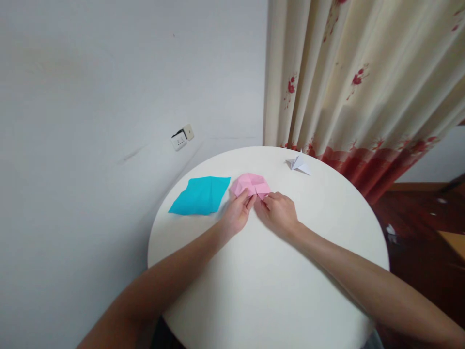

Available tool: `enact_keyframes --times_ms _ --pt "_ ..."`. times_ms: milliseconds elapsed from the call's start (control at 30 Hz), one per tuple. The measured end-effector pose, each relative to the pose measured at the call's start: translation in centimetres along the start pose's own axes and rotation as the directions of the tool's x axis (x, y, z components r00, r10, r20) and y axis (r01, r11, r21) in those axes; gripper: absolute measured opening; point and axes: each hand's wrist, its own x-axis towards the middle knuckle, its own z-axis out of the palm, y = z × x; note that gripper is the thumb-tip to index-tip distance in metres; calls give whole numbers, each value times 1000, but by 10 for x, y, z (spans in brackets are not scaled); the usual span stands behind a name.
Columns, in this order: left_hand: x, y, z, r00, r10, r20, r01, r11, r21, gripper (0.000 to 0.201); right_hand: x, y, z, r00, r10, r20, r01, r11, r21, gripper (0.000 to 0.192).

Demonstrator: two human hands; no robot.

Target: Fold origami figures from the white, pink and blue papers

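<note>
A pink sheet of paper [250,181], partly folded and creased, lies on the round white table [232,291]. My left hand [238,212] grips its near left edge, thumb on top and fingers below. At the near right edge, my right hand [279,211] has its fingers curled in and pinching the paper. Part of the near edge is hidden by my fingers. Left of the pink paper is a blue sheet [201,196] with a crease down it, apart from both hands.
A folded white paper piece [299,164] stands near the table's far right edge. Behind it hangs a cream curtain [327,97] with red flowers. The wall [109,97] with a power socket [178,141] is close on the left.
</note>
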Motion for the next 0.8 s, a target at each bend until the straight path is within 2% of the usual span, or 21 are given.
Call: enact_keyframes --times_ms 133,267,400,533,600,667,733,800 --pt "3 1 -3 984 176 19 -177 974 145 29 -1 7 -8 999 -22 -44 24 998 53 29" --pt "8 5 -6 944 317 90 -330 898 290 32 0 21 -15 985 101 -142 -59 960 273 21" --pt "12 8 -8 929 361 84 -369 878 306 33 6 33 -19 947 252 -198 -118 848 517 19" --pt "15 6 -8 931 355 89 -364 872 328 32 10 36 -19 930 306 -204 -109 759 642 20" --pt "15 4 -9 928 364 86 -367 844 392 32 11 39 -15 931 329 -159 -130 704 698 26" --pt "16 3 -11 917 392 81 -379 786 488 32 13 43 -9 921 381 -81 -184 609 772 34" --pt "15 3 -12 903 420 91 -391 715 579 34 16 47 -2 887 461 29 -271 468 841 37" --pt "14 4 -13 895 424 136 -412 673 614 37 17 49 3 832 519 199 -383 275 882 33"
